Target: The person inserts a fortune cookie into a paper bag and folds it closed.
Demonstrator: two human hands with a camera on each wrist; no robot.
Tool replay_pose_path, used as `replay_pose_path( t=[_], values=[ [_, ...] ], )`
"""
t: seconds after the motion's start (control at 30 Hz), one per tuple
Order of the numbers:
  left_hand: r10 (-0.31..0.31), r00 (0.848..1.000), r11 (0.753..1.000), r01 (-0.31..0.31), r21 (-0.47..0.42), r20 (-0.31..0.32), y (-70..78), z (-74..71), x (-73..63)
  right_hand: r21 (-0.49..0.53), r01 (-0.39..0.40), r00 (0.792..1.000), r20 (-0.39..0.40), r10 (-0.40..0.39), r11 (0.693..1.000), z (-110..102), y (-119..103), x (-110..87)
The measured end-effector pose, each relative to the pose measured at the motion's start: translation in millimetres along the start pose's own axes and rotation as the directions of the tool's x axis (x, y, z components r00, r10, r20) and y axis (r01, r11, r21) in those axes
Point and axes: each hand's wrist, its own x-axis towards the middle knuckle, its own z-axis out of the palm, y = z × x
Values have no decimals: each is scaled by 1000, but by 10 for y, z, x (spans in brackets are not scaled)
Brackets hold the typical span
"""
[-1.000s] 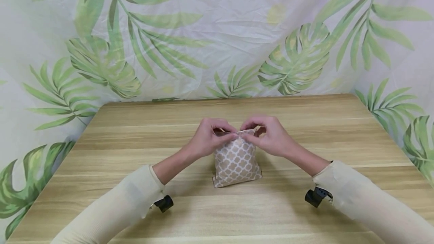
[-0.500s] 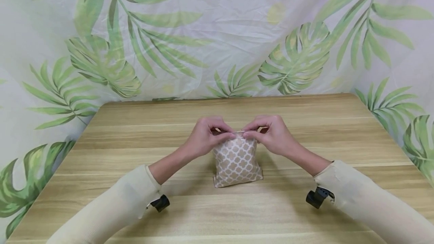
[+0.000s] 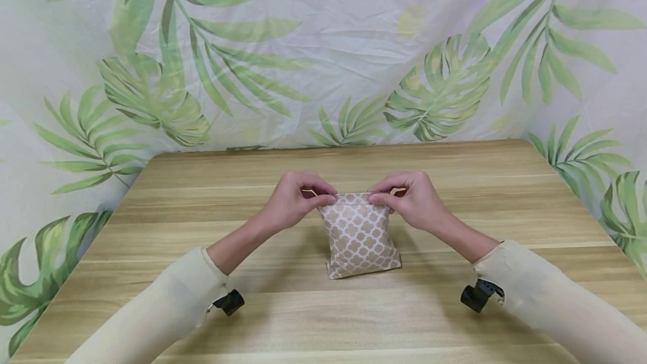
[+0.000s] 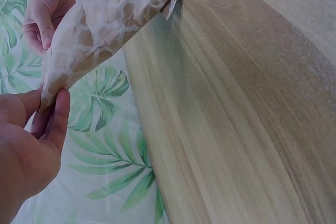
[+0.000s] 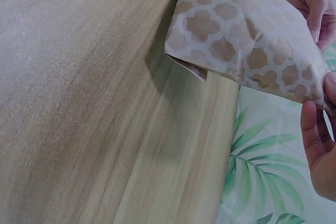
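Observation:
A tan paper bag (image 3: 360,237) with a white lattice print stands on the table, its body bulging and its top edge flattened. At the top left corner my left hand (image 3: 295,200) pinches the edge between thumb and fingers. My right hand (image 3: 411,200) pinches the same edge near the right corner. A creased strip runs along the top between both thumbs. In the left wrist view the bag (image 4: 105,22) shows side-on, with a folded flap at its bottom corner. The right wrist view also shows the bag (image 5: 247,35) with its bottom flap. Its contents are hidden.
The bag stands on a wood-grain table (image 3: 202,201) with rounded far corners. Behind it hangs a pale cloth (image 3: 349,60) printed with green leaves. A small black camera (image 3: 229,302) sits under the left cuff, and another camera (image 3: 477,295) under the right.
My hands have slid apart along the bag's top edge, the left one moving furthest outward. More of the top strip now shows, and the bag has shifted slightly right.

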Motion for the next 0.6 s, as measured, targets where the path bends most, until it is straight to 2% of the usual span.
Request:
replay_pose_path(
  t=[0.17, 0.33, 0.6],
  values=[
    [8, 1000, 1000, -8, 0, 8, 4, -15, 1, 4, 12, 1000, 2, -13, 1000, -14, 0, 1],
    [25, 999, 1000, -25, -1, 22, 8, -45, -6, 9, -32, 999, 27, 32, 999, -66, 34, -15],
    [42, 999, 999, -42, -6, 4, -7, -75, -38, -1, -87, 994, 63, 87, 996, -143, 41, -34]
  ],
)
